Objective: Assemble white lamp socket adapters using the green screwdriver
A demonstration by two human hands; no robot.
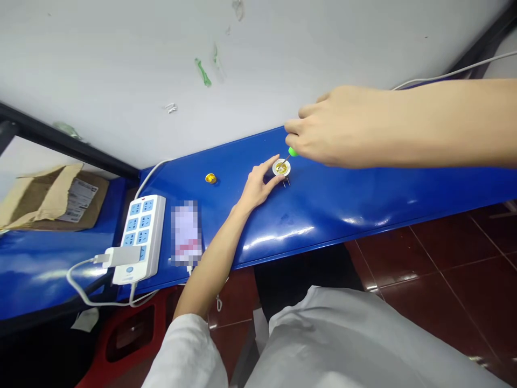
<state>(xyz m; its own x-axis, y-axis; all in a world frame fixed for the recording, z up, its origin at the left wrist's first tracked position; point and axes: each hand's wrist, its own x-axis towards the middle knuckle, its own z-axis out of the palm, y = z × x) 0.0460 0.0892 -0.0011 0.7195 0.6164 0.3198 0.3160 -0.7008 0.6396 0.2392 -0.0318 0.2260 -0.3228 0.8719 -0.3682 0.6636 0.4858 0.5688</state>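
Note:
On the blue table (pixel 258 237), my left hand (pixel 258 186) grips a small round white part (pixel 276 171) between thumb and forefinger. Its middle is gold-coloured and two thin metal pins stick out on the near side. My right hand (pixel 315 132) is closed around a screwdriver with a green handle (pixel 293 152), most of which is hidden in the fist. The thin shaft slants down to the gold middle of the white part. A small gold-coloured cap (pixel 210 178) lies to the left of my left hand.
At the left, a white power strip (pixel 157 237) carries a plugged-in charger (pixel 123 256) and cables. A blurred-out phone (pixel 186 231) lies beside it. An open cardboard box (pixel 86 199) rests farther left. The pale wall (pixel 242 97) rises behind the table. A red stool (pixel 103 345) stands below.

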